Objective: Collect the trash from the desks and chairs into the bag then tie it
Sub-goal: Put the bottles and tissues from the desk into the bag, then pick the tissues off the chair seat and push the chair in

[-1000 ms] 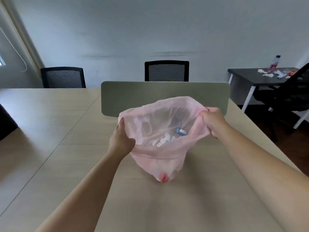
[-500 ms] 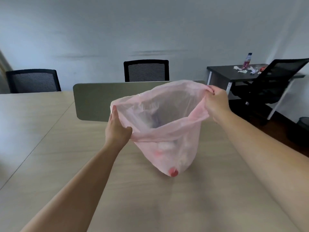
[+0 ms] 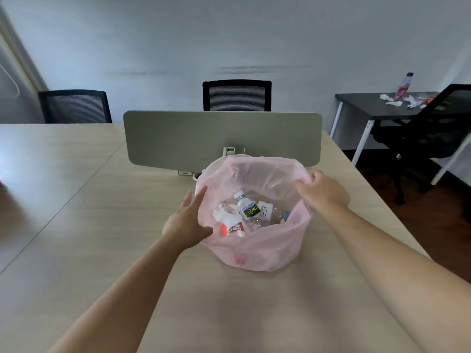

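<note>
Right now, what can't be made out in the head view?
All head view.
- Lower trash in the pink bag: covered by the bottles and tissue on top.
- Litter on the dark desk: too small to identify, partly behind the black chair.
- Seats of the two far chairs: hidden by the divider and tabletop.
- Right hand: fingertips curled under, into the bag rim.

At frame centre a pink bag (image 3: 257, 248) sits open on the pale bench (image 3: 102, 225), bottles (image 3: 248, 210) and crumpled paper (image 3: 222, 215) inside, the left hand (image 3: 187, 221) flat against its left side, the right hand (image 3: 323, 193) pinching its right rim.
</note>
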